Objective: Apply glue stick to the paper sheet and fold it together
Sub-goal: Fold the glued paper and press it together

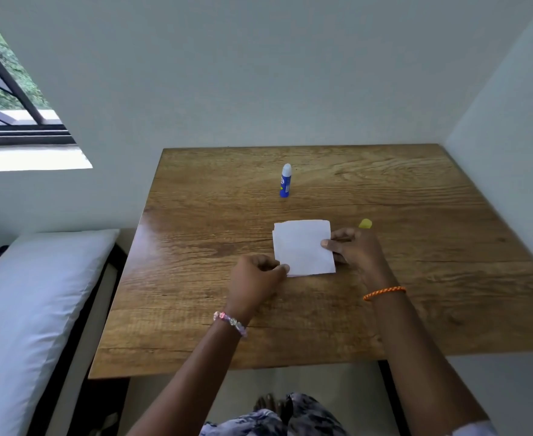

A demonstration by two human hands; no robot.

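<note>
**Folded sheet pinned at two corners, glue stick left open on the far side**

On the left, outside the wooden table [195,309]: a white pillow [32,309], and a window [13,99] further off, neither in play

Left hand [254,280], beaded bracelet [230,322] on the wrist, pinching the near-left corner of the folded paper sheet [303,248]; thumb and forefinger closed together on that corner, other fingers curled under. Sheet lying flat near the table's middle, already doubled over, far edges not quite matched, a sliver of the lower layer peeking out at the far-left corner

Straight beyond the sheet, well apart from it: blue glue stick [285,181] standing upright, white glue tip exposed. Label on the barrel present but too small and blurred to read; no brand legible, no other writing anywhere

Right hand [353,250], orange braided band [384,292] on the wrist, clamped on the sheet's right edge, thumb on top, fingers beneath. Just beyond it, a small yellow cap [365,224], probably off the glue stick

Likely trouble from here:
- Layers setting crooked if pressed down without squaring the offset far edge
- Glue squeezing out at the edges and sticking paper to table or fingertips
- Uncapped stick drying out, or toppling and smearing the wood if knocked by a reaching arm
- Cap nudged off the table by the right hand
</note>
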